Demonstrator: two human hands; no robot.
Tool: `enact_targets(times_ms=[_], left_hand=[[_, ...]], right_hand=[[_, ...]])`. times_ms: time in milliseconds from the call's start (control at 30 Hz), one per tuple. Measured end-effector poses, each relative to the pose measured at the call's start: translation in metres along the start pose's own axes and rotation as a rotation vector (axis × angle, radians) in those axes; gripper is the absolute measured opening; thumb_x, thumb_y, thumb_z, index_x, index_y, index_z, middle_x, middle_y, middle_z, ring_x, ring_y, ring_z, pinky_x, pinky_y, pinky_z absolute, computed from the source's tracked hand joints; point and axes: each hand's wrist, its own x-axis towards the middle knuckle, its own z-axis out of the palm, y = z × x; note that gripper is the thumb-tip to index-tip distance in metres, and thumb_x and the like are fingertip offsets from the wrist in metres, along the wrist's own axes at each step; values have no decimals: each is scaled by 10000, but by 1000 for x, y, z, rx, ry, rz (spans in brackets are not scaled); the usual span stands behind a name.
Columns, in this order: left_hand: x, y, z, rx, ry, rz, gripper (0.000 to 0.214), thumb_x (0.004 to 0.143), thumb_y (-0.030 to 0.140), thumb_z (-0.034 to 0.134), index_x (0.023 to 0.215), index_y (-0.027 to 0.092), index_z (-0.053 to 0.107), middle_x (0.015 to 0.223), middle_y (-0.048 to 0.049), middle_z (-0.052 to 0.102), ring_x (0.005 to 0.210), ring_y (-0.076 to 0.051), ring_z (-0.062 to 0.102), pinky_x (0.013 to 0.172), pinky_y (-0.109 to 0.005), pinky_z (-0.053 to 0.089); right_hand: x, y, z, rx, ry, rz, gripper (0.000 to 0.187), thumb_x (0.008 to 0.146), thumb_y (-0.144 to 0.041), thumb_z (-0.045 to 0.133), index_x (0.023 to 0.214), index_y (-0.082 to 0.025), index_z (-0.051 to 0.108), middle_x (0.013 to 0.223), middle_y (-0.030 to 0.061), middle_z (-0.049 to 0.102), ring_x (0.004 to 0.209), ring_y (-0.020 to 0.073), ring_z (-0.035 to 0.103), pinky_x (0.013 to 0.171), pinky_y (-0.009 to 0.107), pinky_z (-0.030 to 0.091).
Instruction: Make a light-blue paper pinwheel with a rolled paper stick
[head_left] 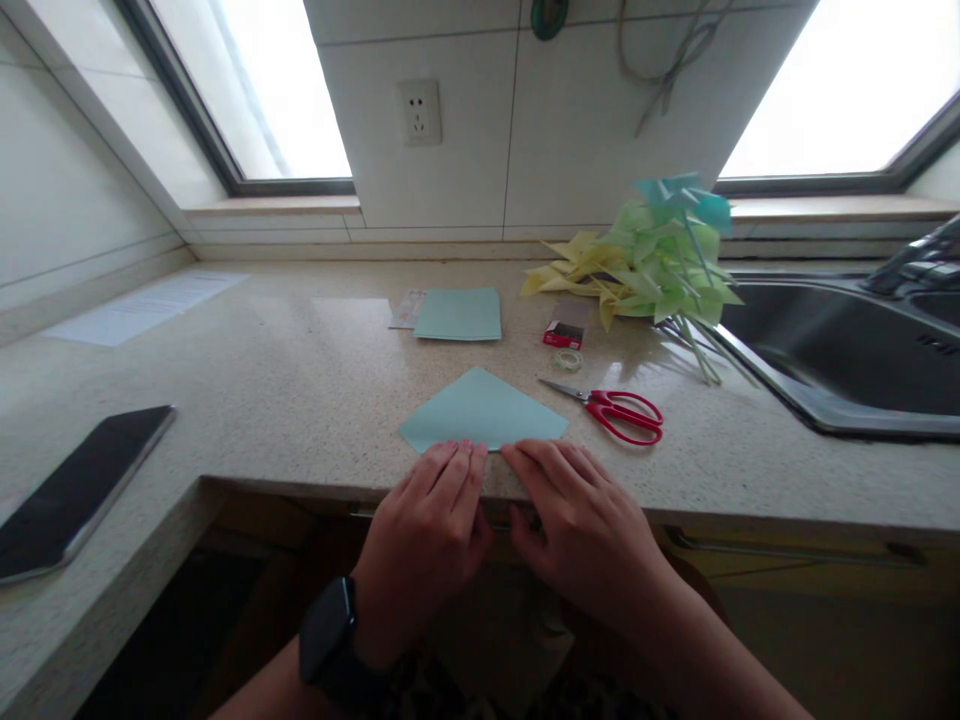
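A light blue sheet of paper [484, 410], folded into a triangle, lies on the speckled counter [300, 400] near its front edge. My left hand [427, 530], with a black watch on the wrist, presses its fingertips on the paper's near edge. Beside it, my right hand [577, 520] presses the same folded edge with flat fingers. Both hands touch the paper and neither lifts it.
Red-handled scissors [619, 412] lie right of the paper. Behind are a stack of blue paper [459, 314], a small red box [566, 325], a tape roll [568, 360] and a pile of paper pinwheels [652, 260]. A sink [847, 350] is at right, a dark phone [75, 490] at left.
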Motion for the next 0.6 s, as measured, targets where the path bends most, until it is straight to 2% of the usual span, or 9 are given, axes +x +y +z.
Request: enact_targets(times_ms=[233,400,600], left_hand=[[4,2,-2,-10,-12,-30,535,888,107,552,1419,36,560,1435,-168,612,1370,-368,496,1103,-513,524],[5,6,-7,-27,-47,-51,557,880,140,594,1421,16,549,1284,-187,663,1223,-353,583,1046,-500,556],[3,12,-7,0,-30,-95,505,930,171,565,1420,53,555,1263,-185,659,1182,-351,595,1046,-553,526]], right_hand=[[1,-1,1,-7,6,20,467,862,-176,560,1318,-95,618,1214,145,655,1096,311,596,981,475,533],[0,-1,1,-28,18,5,490,874,-191,568,1352,-91,604,1224,141,649,1089,322,583,970,496,526],[1,-2,-1,-9,-34,24,503,872,-187,571,1366,-95,590,1242,133,656,1125,313,581,996,479,523]])
